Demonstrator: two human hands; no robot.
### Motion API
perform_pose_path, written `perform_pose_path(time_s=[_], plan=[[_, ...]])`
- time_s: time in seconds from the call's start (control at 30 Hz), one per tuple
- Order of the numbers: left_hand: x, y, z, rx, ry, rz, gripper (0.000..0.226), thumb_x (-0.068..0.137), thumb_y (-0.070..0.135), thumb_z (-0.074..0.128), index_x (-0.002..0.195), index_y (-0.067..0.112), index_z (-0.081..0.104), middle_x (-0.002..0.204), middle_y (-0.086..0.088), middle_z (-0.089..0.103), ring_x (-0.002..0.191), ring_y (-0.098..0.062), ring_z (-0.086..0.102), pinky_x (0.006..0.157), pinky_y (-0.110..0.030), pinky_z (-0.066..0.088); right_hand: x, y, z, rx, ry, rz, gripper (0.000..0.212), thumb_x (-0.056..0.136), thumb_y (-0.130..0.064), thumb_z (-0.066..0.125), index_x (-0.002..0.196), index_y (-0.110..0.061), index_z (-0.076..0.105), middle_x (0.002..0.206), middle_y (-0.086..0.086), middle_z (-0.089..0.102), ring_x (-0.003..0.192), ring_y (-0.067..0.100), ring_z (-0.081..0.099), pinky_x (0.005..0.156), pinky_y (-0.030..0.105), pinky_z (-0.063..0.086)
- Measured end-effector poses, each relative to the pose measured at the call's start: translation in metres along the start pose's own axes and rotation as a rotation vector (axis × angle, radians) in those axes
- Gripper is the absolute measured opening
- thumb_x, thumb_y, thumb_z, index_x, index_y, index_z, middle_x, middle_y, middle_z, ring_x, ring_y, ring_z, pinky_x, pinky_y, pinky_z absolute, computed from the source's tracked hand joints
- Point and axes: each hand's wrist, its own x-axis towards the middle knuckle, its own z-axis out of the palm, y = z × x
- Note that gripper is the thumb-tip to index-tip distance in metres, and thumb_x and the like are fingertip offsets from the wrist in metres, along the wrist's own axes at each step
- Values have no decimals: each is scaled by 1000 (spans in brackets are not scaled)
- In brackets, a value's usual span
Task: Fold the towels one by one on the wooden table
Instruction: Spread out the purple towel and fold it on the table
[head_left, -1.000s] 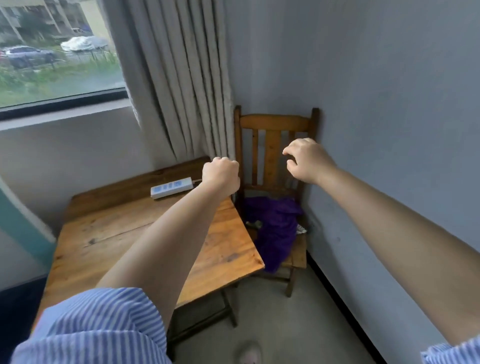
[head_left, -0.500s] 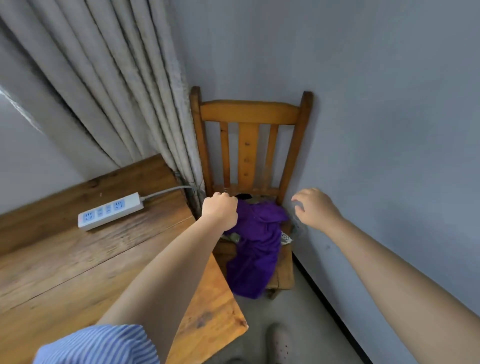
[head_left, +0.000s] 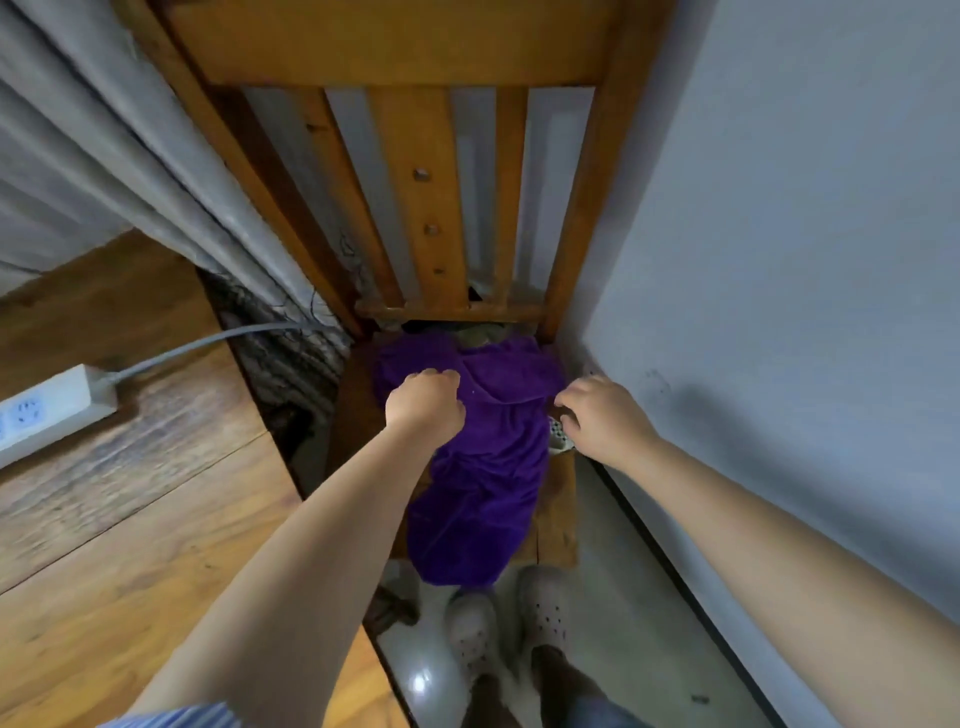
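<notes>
**Inspector:** Where does the towel lie?

**Assistant:** The purple towel (head_left: 480, 483) lies crumpled on the seat of the wooden chair (head_left: 431, 218), which stands in the corner against the grey wall (head_left: 779, 260). Its near end hangs over the front edge of the seat, above the person's pale clogs (head_left: 543, 605) on the floor. It is not on the wooden table (head_left: 130, 545), which sits to the left of the chair.

**Inspector:** The left hand?

**Assistant:** The left hand (head_left: 426, 402) is over the far left part of the towel, knuckles up, fingers curled under into a fist. Whether cloth is caught inside the curl I cannot tell; the fingertips are hidden beneath the hand.

**Inspector:** And the right?

**Assistant:** The right hand (head_left: 602, 415) is at the right edge of the towel, near the wall. Its fingers are bent and slightly apart, tips pointing left at a fold of the cloth. Contact looks likely, but no firm grip shows.

**Inspector:** Anything else on the seat?

**Assistant:** A small white patterned item (head_left: 557, 435) pokes out beneath the right hand, and something dark and greenish sits at the far end behind the towel; both too hidden to identify.

**Inspector:** On the table?

**Assistant:** A white power strip (head_left: 49, 410) at the left edge, its grey cable (head_left: 208, 340) running right toward the curtain (head_left: 130, 166).
</notes>
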Motion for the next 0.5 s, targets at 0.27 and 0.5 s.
perform_pose_path(time_s=[0.27,0.5], plan=[[79,-18,93,-104,30,-48,51,92,19,48,141,20,32,133,-13,46,121,-30,46,83,-39,48,59,22,92,-39,129,2,27,84,-15,57,107,-4,65,109,14,63,112,30,49,97,37,36],[111,-32,135,-106,282,15,38,92,22,50,128,14,52,126,-11,50,121,-28,39,93,-39,42,93,29,138,-56,341,83,24,79,-9,64,102,-3,69,102,18,65,104,37,54,96,47,35]])
